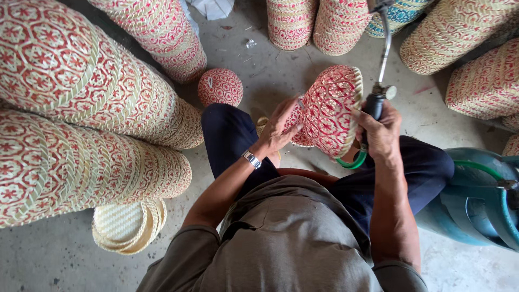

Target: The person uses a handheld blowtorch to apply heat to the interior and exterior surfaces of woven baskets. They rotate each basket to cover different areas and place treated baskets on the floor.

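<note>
Stacks of red-patterned woven baskets lie on the concrete floor, beside a small woven ball, pale woven lids and a teal gas cylinder.

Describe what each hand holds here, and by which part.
The left hand grips the red-and-cream woven basket at its base end. The right hand holds a gas torch by its dark handle.

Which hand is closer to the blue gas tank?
The right hand, gripping the torch handle, is closer to the blue gas tank at its side. The left hand holds the red woven basket, farther away.
</note>
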